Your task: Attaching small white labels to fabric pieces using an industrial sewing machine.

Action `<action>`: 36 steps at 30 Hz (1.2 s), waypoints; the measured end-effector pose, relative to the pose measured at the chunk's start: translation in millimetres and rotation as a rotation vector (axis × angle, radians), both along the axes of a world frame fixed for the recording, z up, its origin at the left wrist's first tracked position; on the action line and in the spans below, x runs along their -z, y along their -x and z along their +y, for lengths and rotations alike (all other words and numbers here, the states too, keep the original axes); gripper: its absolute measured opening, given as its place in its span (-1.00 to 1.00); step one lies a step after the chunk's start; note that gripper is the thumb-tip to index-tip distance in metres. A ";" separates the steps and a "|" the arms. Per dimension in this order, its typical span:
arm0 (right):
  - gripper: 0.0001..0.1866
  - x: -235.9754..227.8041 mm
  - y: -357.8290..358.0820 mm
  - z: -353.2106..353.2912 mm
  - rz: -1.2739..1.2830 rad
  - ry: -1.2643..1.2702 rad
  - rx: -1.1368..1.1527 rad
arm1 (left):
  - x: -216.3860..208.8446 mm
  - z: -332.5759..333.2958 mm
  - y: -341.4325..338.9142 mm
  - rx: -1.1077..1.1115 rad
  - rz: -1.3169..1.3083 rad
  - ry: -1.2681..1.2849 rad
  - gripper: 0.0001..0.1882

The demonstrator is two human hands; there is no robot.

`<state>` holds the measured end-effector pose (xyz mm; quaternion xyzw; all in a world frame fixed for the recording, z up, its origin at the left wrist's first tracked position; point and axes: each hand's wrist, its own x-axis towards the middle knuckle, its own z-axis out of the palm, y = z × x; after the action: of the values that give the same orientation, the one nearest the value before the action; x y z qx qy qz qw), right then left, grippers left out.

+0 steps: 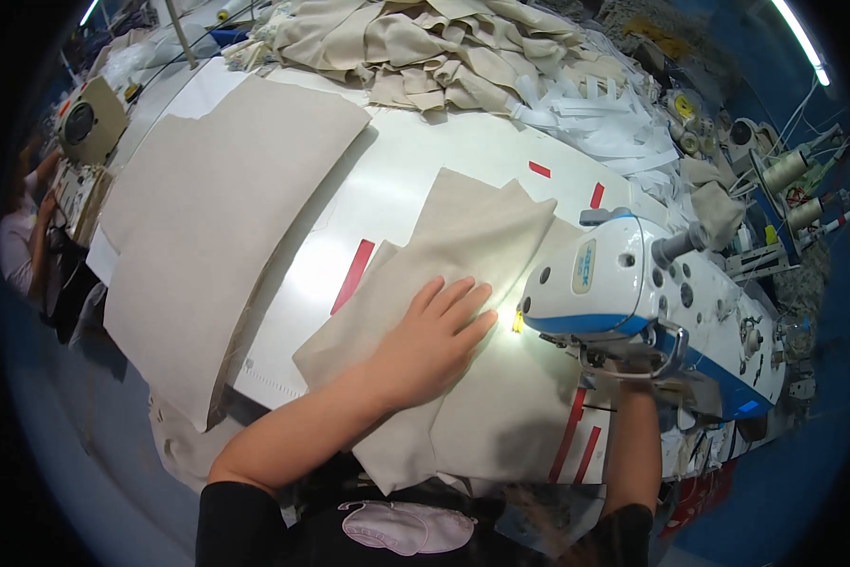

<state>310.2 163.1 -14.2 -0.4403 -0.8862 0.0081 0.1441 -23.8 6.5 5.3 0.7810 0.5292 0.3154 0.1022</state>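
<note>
My left hand (pixel 441 326) lies flat on a beige fabric piece (pixel 477 222), its fingers spread toward the sewing machine. This fabric is folded in overlapping layers and drapes over the table's near edge. Just right of my fingertips stands a white and blue sewing machine (pixel 590 283), its small lamp lighting the cloth. My right hand (pixel 635 374) reaches in under the machine's head, near the presser foot area. The machine covers its fingers, so what they hold or touch cannot be made out.
A large stack of beige cut panels (pixel 226 180) covers the table's left side. Crumpled beige pieces (pixel 425 47) and white strips (pixel 604 123) heap up at the back. Red tape marks (pixel 353 276) stick to the white tabletop. Thread cones (pixel 786 172) stand right; another person (pixel 33 222) sits far left.
</note>
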 end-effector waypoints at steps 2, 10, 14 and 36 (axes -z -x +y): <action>-0.68 -18.3 52.8 66.1 0.218 0.068 -0.007 | 3.9 0.0 2.9 -0.002 0.014 0.009 -0.43; -0.79 -35.2 85.1 179.0 0.485 -0.109 0.234 | -0.3 1.9 1.3 -0.022 0.065 -0.006 -0.38; -0.75 -20.3 103.4 228.1 0.417 -0.202 0.078 | 0.0 3.0 3.5 -0.016 0.088 0.034 -0.39; -0.74 -48.7 94.9 207.3 0.080 -0.613 0.156 | 1.6 -4.0 1.1 -0.029 0.037 0.012 -0.37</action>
<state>215.3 370.4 34.6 -0.4425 -0.8044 -0.2530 0.3051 -24.8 2.5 3.7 0.7783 0.5443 0.2990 0.0924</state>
